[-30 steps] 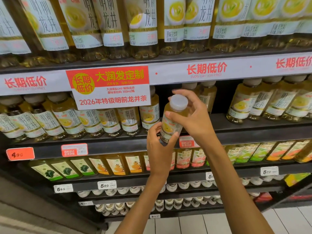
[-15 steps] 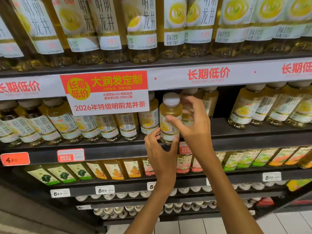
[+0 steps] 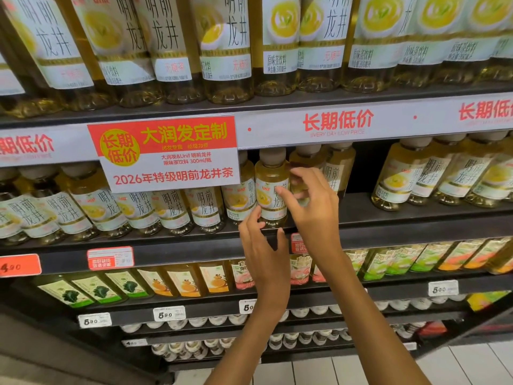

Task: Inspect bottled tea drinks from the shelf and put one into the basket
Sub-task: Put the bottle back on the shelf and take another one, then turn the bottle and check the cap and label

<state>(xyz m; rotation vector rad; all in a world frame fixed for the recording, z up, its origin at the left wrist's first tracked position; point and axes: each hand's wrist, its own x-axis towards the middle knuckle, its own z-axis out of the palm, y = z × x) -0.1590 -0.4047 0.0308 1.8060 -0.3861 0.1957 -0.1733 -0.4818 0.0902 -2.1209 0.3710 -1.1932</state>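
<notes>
Bottle (image 3: 271,190) back on shelf (image 3: 416,218) | hands: 2, both loosening | bottle: 1

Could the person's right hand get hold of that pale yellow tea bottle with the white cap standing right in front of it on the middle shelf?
Probably yes. The right hand is already at the white-capped pale yellow tea bottle, thumb at its label, nothing between them. The left hand sits lower, at the dark shelf edge, out of the way.
</notes>
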